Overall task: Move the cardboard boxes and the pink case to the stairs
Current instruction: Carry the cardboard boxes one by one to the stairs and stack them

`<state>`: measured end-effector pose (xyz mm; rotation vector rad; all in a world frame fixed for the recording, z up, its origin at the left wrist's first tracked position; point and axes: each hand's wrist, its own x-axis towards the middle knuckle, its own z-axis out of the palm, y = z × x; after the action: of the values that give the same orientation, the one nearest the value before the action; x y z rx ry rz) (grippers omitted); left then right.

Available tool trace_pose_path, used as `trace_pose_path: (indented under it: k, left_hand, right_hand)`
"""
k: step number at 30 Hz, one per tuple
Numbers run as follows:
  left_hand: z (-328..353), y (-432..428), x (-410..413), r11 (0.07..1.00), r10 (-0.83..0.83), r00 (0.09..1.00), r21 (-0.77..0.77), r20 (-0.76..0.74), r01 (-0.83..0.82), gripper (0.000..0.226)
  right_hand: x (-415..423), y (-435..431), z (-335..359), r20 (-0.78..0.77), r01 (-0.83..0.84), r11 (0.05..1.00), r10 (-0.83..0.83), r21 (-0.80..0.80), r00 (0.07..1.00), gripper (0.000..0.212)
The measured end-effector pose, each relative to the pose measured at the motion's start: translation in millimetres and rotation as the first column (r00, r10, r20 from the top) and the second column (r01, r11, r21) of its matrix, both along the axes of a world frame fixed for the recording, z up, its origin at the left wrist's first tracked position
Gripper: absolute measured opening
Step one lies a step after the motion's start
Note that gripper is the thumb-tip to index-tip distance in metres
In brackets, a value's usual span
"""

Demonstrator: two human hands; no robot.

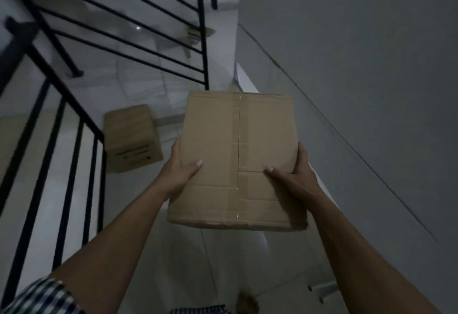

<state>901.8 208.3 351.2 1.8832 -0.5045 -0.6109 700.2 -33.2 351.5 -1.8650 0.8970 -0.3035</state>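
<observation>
Nothing legible tbh, the box [132,137] at 9 o'clock has dark print on its side, way too blurry.

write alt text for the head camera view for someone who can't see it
Both hands, left hand and right hand, hold a taped cardboard box by its sides above pale steps. A second cardboard box sits lower left beside a black metal railing, with a grey wall on the right.

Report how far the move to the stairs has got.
Done, apparently: one cardboard box already sits by the black railing. In hand: a second box, gripped by the left hand and right hand. Left: setting it down; the pink case is not in view.
</observation>
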Motion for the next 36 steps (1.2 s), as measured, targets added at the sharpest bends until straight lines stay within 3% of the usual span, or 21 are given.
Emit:
trace_pose_path:
  k: [4, 11, 16, 30, 36]
  left_hand:
    - [-3, 1, 15, 0.994, 0.106, 0.994, -0.037, -0.011, -0.106, 0.086]
    - [-17, 2, 80, 0.978, 0.210, 0.977, 0.006, -0.035, -0.210, 0.092]
    - [-47, -11, 148, 0.956, 0.292, 0.952, 0.046, -0.088, -0.289, 0.096]
    - [-129, -81, 360, 0.926, 0.376, 0.913, 0.110, -0.157, -0.362, 0.092]
    - [-205, -115, 452, 0.890, 0.447, 0.880, 0.176, -0.160, -0.420, 0.092]
  right_hand:
    - [44, -22, 2, 0.058, -0.130, 0.991, 0.130, -0.011, 0.990, 0.112]
    - [145, -43, -18, 0.000, -0.259, 0.966, 0.259, 0.008, 0.966, 0.112]
    - [224, -60, -43, 0.005, -0.296, 0.955, 0.296, -0.024, 0.955, 0.109]
    - [454, -130, -133, -0.126, -0.320, 0.945, 0.326, 0.069, 0.937, 0.113]
    - [562, -168, -204, -0.121, -0.375, 0.922, 0.385, 0.100, 0.915, 0.111]
